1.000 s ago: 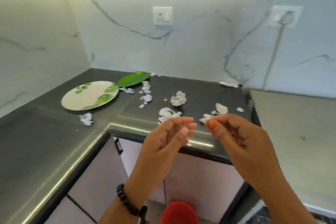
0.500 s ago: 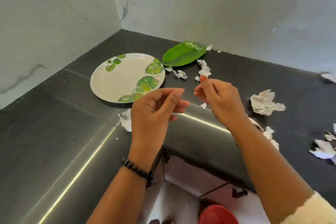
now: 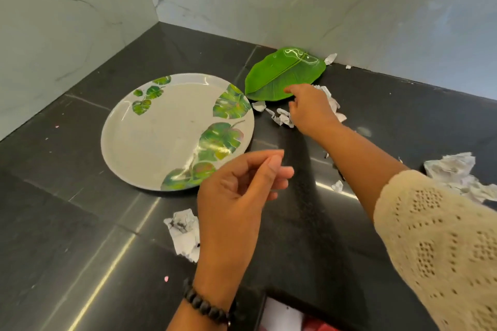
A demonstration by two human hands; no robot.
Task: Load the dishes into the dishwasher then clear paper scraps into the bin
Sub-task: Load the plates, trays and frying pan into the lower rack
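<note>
Nearest, the left hand (image 3: 236, 193) hovers loosely curled, holding nothing, over the dark counter (image 3: 67, 223) beside the round plate (image 3: 166, 131) at ten o'clock; farther, at one o'clock, the right hand (image 3: 309, 110) reaches the leaf dish (image 3: 279, 72) rim among paper scraps (image 3: 282, 117), its grasp unclear.

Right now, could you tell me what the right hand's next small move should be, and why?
Probably close the right hand on the near rim of the leaf-shaped green dish and lift it. Its fingers already reach that edge, both dishes still lie on the counter, and dishes go before scraps. The left hand hovers free near the round plate.
</note>
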